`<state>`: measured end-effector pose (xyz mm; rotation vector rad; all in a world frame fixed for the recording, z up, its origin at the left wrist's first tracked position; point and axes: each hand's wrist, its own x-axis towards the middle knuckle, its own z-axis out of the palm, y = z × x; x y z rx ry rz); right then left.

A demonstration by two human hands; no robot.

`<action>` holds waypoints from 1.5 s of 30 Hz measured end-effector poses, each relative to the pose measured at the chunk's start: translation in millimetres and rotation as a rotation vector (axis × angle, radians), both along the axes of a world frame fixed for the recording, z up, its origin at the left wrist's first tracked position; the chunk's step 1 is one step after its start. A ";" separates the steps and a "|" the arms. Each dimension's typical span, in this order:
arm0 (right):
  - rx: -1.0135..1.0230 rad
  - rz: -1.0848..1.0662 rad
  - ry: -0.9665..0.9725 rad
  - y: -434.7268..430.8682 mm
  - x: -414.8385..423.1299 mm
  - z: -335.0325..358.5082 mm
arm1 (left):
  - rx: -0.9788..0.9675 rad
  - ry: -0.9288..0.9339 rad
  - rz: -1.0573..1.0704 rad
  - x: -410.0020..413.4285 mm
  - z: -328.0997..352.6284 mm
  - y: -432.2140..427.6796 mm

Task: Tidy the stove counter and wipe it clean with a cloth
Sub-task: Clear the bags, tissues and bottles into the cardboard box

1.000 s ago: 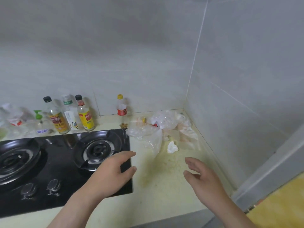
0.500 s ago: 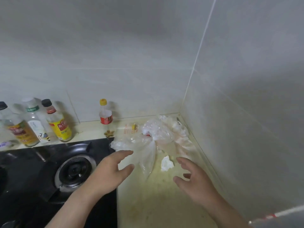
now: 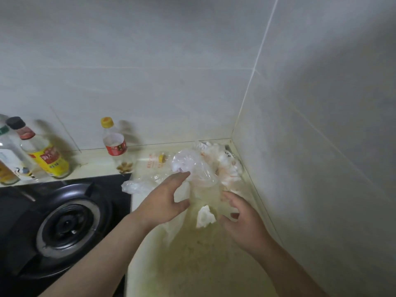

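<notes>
A heap of clear and white plastic bags (image 3: 192,166) fills the far right corner of the stained yellowish counter (image 3: 203,264). My left hand (image 3: 165,200) reaches over the near bags with straight fingers, its fingertips touching the clear bag. My right hand (image 3: 240,215) hovers with spread, loosely bent fingers just right of a crumpled white tissue (image 3: 204,216) and holds nothing. No cloth is in view.
A black gas stove with a round burner (image 3: 68,228) takes up the left. Sauce bottles (image 3: 42,153) and a yellow-capped bottle (image 3: 113,144) stand along the back wall. Tiled walls close in behind and on the right.
Both hands have moved forward toward the corner. My left hand now touches the clear bag, and my right hand has come up beside the tissue. The view has shifted closer and to the right.
</notes>
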<state>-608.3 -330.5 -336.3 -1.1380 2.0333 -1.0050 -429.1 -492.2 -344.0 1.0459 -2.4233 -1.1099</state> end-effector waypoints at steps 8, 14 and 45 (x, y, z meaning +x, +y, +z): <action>-0.011 0.017 -0.025 -41.7 -43.5 -18.1 | -0.123 -0.226 0.077 -67.6 -15.5 -45.5; 0.178 0.160 0.208 -67.8 -57.2 -65.6 | -0.090 -0.360 0.200 -93.3 -51.1 -53.6; 0.149 0.225 0.440 -79.9 -44.6 -121.6 | -0.149 -0.343 0.345 -114.4 -96.2 -81.6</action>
